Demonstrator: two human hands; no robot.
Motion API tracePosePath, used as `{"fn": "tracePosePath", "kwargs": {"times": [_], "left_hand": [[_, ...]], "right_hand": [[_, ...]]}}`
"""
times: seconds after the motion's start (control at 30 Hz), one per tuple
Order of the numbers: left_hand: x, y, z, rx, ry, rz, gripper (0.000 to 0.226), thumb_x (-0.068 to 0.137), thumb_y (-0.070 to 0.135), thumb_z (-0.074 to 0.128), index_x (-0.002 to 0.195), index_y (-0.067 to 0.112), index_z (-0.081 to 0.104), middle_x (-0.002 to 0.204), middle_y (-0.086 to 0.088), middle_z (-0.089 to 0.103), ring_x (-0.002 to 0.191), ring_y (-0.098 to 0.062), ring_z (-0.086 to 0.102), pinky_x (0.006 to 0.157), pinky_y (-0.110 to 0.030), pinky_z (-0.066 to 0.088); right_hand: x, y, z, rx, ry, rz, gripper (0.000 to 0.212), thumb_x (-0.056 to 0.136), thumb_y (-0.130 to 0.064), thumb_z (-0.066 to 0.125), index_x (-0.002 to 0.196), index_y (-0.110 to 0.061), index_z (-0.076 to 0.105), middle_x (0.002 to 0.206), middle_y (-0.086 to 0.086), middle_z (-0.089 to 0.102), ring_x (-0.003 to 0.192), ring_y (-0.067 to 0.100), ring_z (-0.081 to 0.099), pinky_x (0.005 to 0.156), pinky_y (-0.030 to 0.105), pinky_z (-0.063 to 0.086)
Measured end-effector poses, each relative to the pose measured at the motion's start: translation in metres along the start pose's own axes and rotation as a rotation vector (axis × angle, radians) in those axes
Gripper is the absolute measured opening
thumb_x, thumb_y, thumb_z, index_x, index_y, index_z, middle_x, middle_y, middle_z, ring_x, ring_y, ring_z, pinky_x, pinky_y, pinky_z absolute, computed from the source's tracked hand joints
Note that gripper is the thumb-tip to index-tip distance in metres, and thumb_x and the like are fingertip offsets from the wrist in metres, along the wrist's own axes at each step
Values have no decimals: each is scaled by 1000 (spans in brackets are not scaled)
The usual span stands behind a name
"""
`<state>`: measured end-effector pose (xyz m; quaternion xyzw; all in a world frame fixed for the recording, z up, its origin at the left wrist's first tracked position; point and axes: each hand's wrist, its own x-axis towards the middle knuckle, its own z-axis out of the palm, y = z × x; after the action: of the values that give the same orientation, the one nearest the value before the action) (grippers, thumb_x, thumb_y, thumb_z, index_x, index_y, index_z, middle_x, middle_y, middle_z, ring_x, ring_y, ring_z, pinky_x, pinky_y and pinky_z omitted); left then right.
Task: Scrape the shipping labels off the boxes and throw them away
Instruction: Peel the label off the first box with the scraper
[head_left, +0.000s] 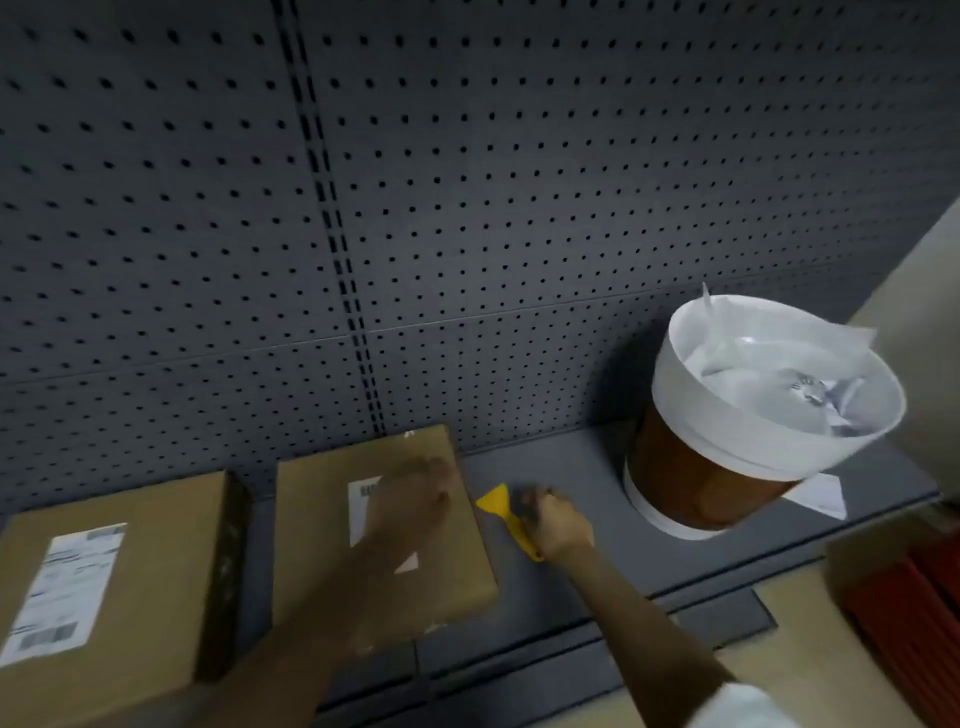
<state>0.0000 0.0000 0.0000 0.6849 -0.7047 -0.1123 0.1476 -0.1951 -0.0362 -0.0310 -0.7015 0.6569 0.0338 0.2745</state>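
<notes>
Two cardboard boxes lie on a grey shelf. The left box (130, 571) carries a whole white shipping label (62, 587). On the middle box (322, 545) my left hand (410, 499) lies flat and blurred over its white label (361, 506), hiding most of it. Just right of that box, my right hand (556, 525) grips a yellow scraper (501, 506), blade pointing up-left, above the shelf. A brown bin (701, 467) with a white liner stands at the right, with crumpled white paper (810, 389) inside.
A dark pegboard wall (467, 182) rises behind the grey shelf (571, 467). A white sheet (821, 493) lies under the bin's right side. Red ribbed objects (909, 613) sit at the lower right, below the shelf's front edge.
</notes>
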Motion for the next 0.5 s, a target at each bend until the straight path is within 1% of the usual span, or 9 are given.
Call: {"fn": "tracePosePath", "kwargs": {"times": [0.03, 0.07, 0.1, 0.17, 0.2, 0.27, 0.37, 0.4, 0.5], "left_hand": [[3, -6, 3, -10, 35, -3, 25, 86, 11, 40, 97, 2, 61, 91, -15, 65, 80, -31, 63, 54, -28, 41], [3, -10, 2, -45, 66, -17, 22, 85, 9, 45, 97, 2, 63, 90, -15, 66, 78, -31, 64, 50, -27, 40], [3, -14, 4, -61, 80, -19, 25, 84, 11, 45, 98, 4, 64, 90, -14, 66, 80, -30, 63, 50, -28, 43], [3, -26, 11, -77, 104, -3, 31, 80, 18, 39, 92, 7, 65, 89, -12, 66, 81, -26, 61, 59, -37, 53], [4, -31, 14, -74, 91, -9, 27, 78, 18, 41, 88, 9, 64, 88, -12, 65, 80, -25, 61, 61, -40, 54], [4, -41, 17, -105, 50, -68, 24, 78, 22, 46, 92, 14, 64, 93, -11, 65, 85, -25, 60, 68, -41, 55], [5, -47, 14, -129, -4, -98, 49, 75, 45, 32, 104, 19, 62, 103, -8, 65, 96, -26, 59, 82, -39, 53], [5, -49, 12, -127, -10, -107, 53, 75, 48, 29, 106, 21, 62, 105, -6, 64, 98, -24, 58, 85, -39, 52], [2, -49, 4, -175, -72, -137, 42, 81, 43, 35, 105, 24, 63, 106, -3, 64, 101, -22, 57, 89, -37, 50]], "right_hand": [[6, 0, 3, -3, -2, 17, 37, 98, -27, 40, 131, -10, 42, 134, 15, 47, 119, 34, 50, 95, 43, 45], [12, 1, 6, 7, 3, 37, 39, 97, -31, 43, 130, -10, 43, 134, 15, 48, 120, 33, 50, 95, 42, 45], [19, 2, 10, 14, -19, 50, 42, 95, -35, 47, 128, -10, 44, 134, 14, 49, 121, 32, 50, 95, 41, 46], [29, 4, 18, 24, -72, 73, 49, 90, -40, 56, 128, -12, 45, 136, 11, 48, 124, 31, 47, 96, 40, 45], [32, 6, 22, 19, -92, 77, 52, 89, -39, 59, 131, -12, 43, 139, 10, 45, 127, 30, 44, 98, 40, 44], [36, 6, 26, -13, -106, 73, 54, 89, -34, 61, 134, -12, 40, 143, 11, 40, 131, 30, 39, 101, 41, 41], [40, 1, 24, -4, -123, 97, 41, 92, -23, 57, 131, -13, 48, 140, 14, 46, 130, 32, 43, 103, 43, 42], [40, -1, 24, 14, -125, 110, 39, 94, -21, 53, 132, -13, 48, 140, 14, 48, 128, 33, 46, 103, 43, 41], [35, -5, 18, 49, -85, 133, 34, 98, -18, 42, 130, -8, 46, 134, 17, 53, 122, 34, 52, 100, 41, 43]]}}
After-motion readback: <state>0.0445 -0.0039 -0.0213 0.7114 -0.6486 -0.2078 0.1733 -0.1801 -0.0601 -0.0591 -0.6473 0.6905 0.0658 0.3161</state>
